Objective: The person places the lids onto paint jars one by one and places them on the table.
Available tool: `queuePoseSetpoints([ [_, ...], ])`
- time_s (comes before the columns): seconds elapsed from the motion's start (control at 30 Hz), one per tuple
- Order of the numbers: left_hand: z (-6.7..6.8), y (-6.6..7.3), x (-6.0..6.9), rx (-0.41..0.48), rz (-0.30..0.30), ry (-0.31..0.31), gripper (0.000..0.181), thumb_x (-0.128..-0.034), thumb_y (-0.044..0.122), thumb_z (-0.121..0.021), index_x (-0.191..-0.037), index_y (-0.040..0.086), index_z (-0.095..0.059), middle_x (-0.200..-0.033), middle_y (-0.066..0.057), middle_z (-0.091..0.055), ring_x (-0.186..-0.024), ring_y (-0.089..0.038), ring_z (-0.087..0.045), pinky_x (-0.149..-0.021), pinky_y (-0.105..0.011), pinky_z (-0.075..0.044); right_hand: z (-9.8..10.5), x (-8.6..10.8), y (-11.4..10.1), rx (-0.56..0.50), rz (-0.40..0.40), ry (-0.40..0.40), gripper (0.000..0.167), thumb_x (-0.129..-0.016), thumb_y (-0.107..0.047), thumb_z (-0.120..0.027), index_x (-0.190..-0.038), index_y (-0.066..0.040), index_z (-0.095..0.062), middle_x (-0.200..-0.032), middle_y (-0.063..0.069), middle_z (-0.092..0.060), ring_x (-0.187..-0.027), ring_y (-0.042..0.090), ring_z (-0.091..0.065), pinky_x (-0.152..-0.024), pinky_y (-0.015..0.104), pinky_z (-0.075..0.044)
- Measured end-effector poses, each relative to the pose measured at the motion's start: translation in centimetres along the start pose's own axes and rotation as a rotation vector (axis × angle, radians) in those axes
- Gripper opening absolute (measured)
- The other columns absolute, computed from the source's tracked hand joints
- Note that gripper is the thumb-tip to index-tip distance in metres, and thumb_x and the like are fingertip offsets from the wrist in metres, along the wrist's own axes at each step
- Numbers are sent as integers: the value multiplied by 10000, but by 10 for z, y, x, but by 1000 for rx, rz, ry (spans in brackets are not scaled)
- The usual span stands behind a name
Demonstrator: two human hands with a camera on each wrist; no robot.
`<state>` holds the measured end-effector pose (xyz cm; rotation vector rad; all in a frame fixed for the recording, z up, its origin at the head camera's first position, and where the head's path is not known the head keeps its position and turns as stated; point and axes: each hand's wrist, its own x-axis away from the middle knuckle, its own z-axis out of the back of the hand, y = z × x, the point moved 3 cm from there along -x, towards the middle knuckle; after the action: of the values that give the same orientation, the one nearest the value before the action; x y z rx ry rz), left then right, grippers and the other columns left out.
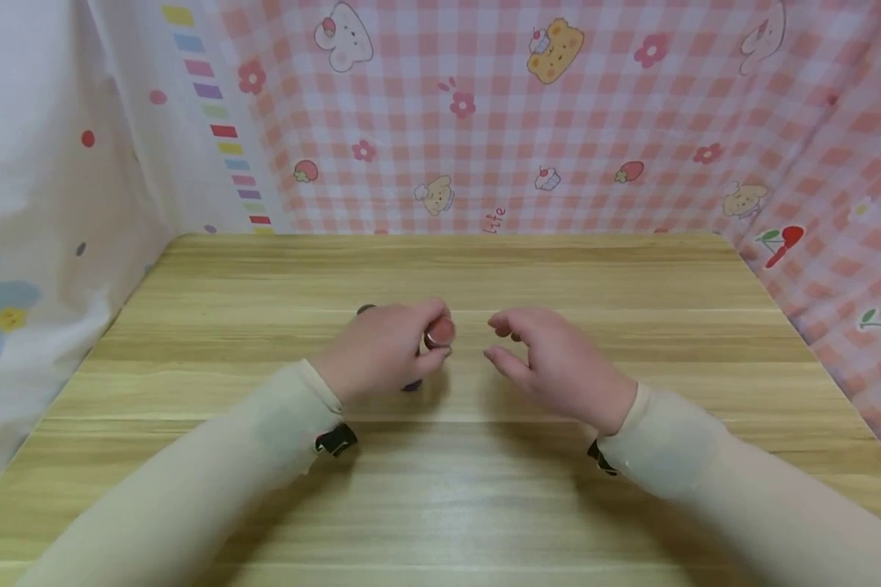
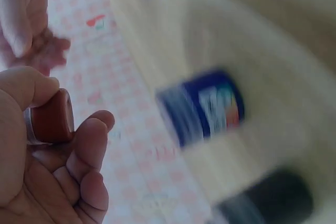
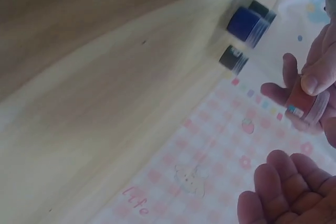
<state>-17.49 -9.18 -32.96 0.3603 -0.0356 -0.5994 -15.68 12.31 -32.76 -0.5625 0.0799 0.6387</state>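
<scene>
A small red-brown jar with a clear end (image 1: 440, 332) is pinched between the thumb and fingers of my left hand (image 1: 385, 346), held above the table. Its label shows in the right wrist view, where the jar (image 3: 302, 98) lies tilted. To the right, apart from the jar, my right hand (image 1: 558, 359) hovers with fingers loosely bent and nothing in them. A blue jar (image 2: 202, 106) with a coloured label stands on the table near the left hand, and a black jar (image 2: 273, 200) close by. From the head, the left hand mostly hides them.
The right wrist view shows the blue jar (image 3: 244, 24) between two dark jars, one of them (image 3: 232, 59) nearer the table's far edge. The wooden table (image 1: 440, 505) is bounded by a pink checked cloth (image 1: 484, 147) behind and cloth at both sides.
</scene>
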Motion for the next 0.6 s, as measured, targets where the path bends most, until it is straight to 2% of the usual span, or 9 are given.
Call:
queuePoseSetpoints([
  [0.17,20,-19,2,-16,119,2,207,-1024,333,-645,-1137,175,-573,-905,25,-667,-741,-154,-616,-683,-334,-510,9,-1,11,23,-104,-31,378,-1037,-227,-663,-1301,44,-654,-1298,209,-702,-1160,389,-688,-1005,542,-550],
  [0.37,35,-45,4,39,222,21,210,-1042,344,-648,-1055,167,-535,-891,-22,-588,-796,-202,-574,-718,-361,-452,18,1,24,38,-191,-47,453,-1050,-286,-641,-1371,33,-621,-1371,201,-669,-1235,394,-661,-1045,562,-523],
  [0.47,36,-53,4,54,244,24,211,-1038,340,-661,-1047,164,-545,-906,-29,-589,-819,-211,-569,-739,-371,-449,21,2,28,59,-209,-51,476,-1056,-302,-630,-1395,32,-606,-1389,213,-655,-1254,400,-647,-1055,576,-510],
  [0.6,34,-59,3,29,247,25,209,-1026,347,-682,-1069,161,-598,-999,-29,-593,-897,-219,-570,-813,-381,-477,24,3,31,80,-219,-52,491,-1060,-310,-622,-1410,34,-596,-1410,222,-640,-1266,409,-639,-1064,585,-501],
])
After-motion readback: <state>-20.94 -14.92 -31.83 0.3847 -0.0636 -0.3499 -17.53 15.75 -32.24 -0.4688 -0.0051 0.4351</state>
